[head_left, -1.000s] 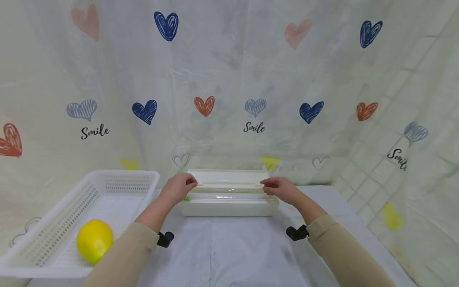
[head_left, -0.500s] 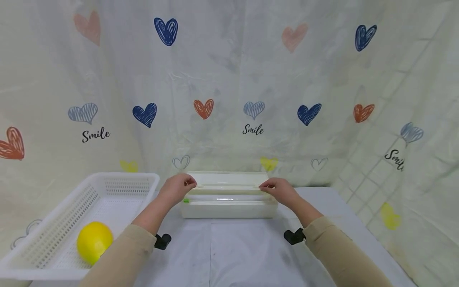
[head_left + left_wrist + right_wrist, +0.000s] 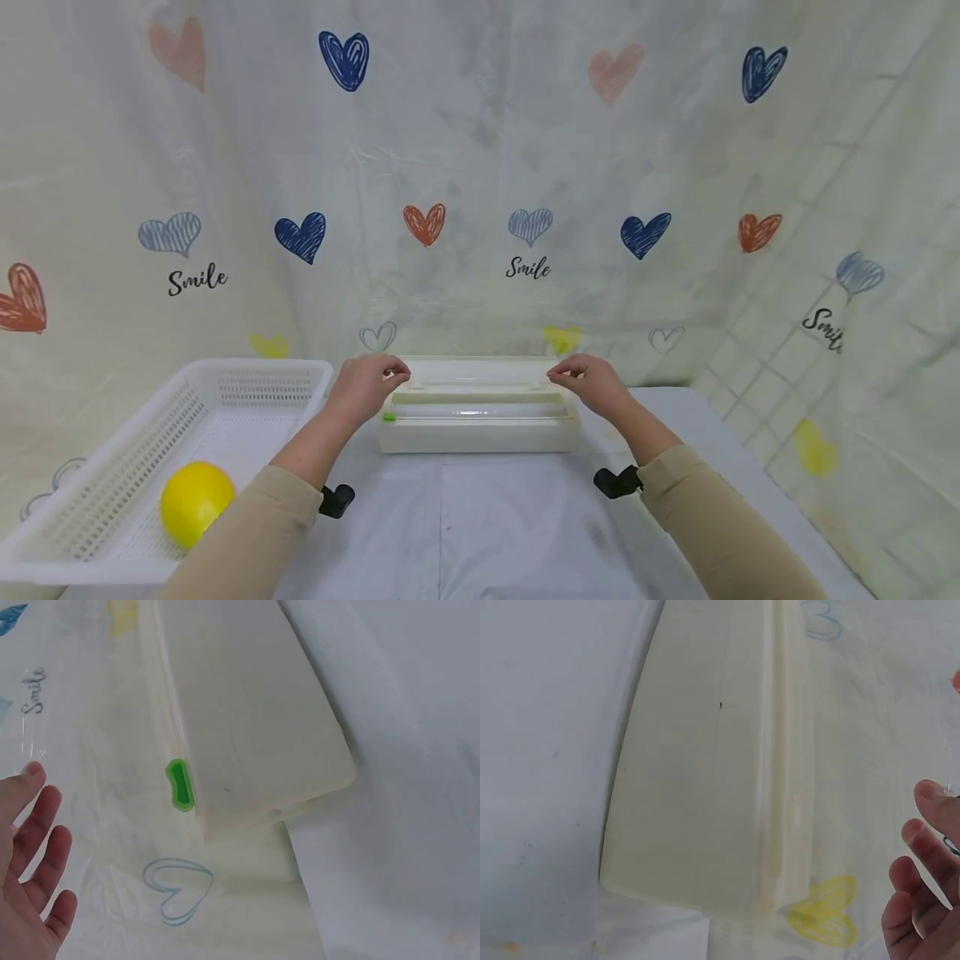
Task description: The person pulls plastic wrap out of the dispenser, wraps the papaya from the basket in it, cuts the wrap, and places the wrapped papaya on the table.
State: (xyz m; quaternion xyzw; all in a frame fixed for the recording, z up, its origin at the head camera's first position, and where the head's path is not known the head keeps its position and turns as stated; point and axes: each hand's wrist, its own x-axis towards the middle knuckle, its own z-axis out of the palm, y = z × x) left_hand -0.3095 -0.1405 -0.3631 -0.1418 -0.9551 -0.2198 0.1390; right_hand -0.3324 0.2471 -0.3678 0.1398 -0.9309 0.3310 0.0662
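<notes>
A long white cling film dispenser box (image 3: 480, 437) stands with its lid (image 3: 476, 369) tipped back. Inside lies a shiny roll of cling film (image 3: 480, 410), and a green slide cutter (image 3: 180, 785) sits at the box's left end. My left hand (image 3: 365, 385) is raised above the left end, thumb and forefinger pinching clear film (image 3: 33, 742) that shows only as faint glints. Above the right end, my right hand (image 3: 591, 385) pinches the film's other side in the same way. Between the hands the film is nearly invisible.
To the left stands a white perforated plastic basket (image 3: 258, 367) with a yellow ball-like object (image 3: 197, 504) in it, partly behind the left sleeve. A white cloth (image 3: 450, 525) covers the table. Directly behind the box hangs a heart-printed curtain (image 3: 465, 167).
Both hands have risen a little from the box opening, pinching the film. More of the roll's compartment now shows below them. The box and basket stay put.
</notes>
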